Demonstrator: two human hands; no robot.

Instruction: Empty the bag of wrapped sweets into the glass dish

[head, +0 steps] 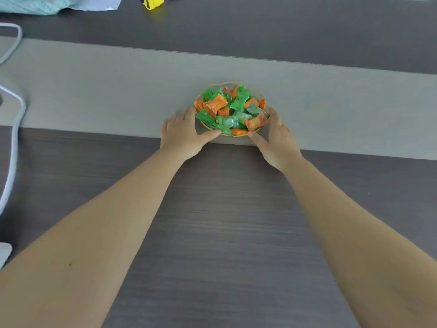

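**Dish full, hands settling it at mid-table**

Just above the centre of the frame, the glass dish (257, 92) sits on the grey strip (118, 91) of the table, heaped with green and orange wrapped sweets (230, 108). The left hand (183, 134) lies flat against the dish's left side, fingers spread loosely and thumb reaching toward the near rim; the right hand (275, 136) mirrors it on the right side, fingers apart, thumb angled in. Neither hand is clamped on anything; they flank the dish, touching or nearly touching its rim.

The emptying looks done, so the step in hand is likely steadying or centring the dish. To do it well, press low on the glass wall rather than the rim (the heap stands above the edge, and a tilt could spill a sweet), and slide, don't lift.

At the upper left of the frame lies a crumpled pale teal bag (35, 4), possibly the emptied one. A yellow object (152, 2) sits at the top edge, and a white cable (14, 143) runs down the left.

No writing is legible: the wrappers carry print, but it is too blurred to read.
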